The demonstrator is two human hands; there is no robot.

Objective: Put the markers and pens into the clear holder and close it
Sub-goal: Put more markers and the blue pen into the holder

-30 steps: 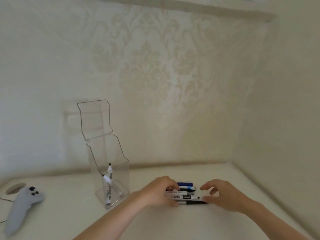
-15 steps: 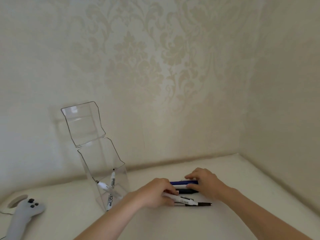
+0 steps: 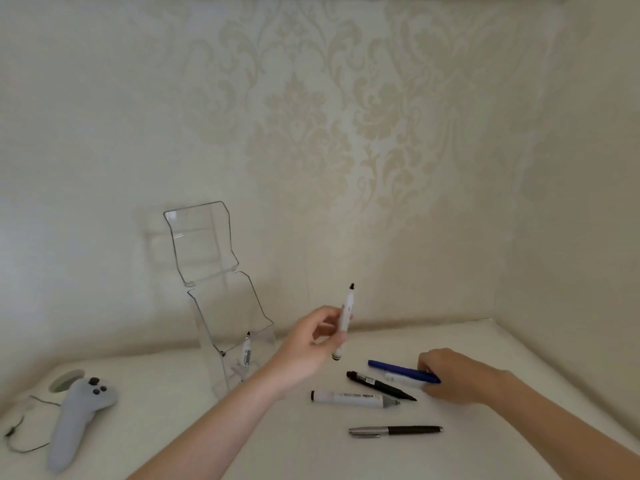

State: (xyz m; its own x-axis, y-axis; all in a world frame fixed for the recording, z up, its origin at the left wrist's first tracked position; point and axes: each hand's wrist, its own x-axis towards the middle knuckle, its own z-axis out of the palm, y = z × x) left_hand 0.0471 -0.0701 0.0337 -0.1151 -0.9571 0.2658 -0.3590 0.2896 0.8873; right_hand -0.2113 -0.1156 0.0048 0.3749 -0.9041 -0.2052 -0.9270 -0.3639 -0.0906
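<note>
A cream-white table top (image 3: 242,445) is seen in a corner of walls with pale patterned wallpaper (image 3: 311,133). On its left part a tall clear plastic holder (image 3: 232,327) is standing, with its hinged lid (image 3: 201,240) swung up and open; one white marker (image 3: 246,349) is leaned inside it. At the far left a light grey handheld controller (image 3: 74,415) with a thin cord is laid. The left hand (image 3: 308,344) is raised above the table, right of the holder, and its fingers are clamped on a white marker with a black tip (image 3: 345,320), held nearly upright. The right hand (image 3: 453,375) is lowered on the table with its fingers closed on the end of a dark blue marker (image 3: 398,370); a small white marker (image 3: 403,380) is partly hidden beside it. Near them a black marker (image 3: 379,385), a white marker with a grey cap (image 3: 355,399) and a black pen with a silver cap (image 3: 394,430) are laid flat.
</note>
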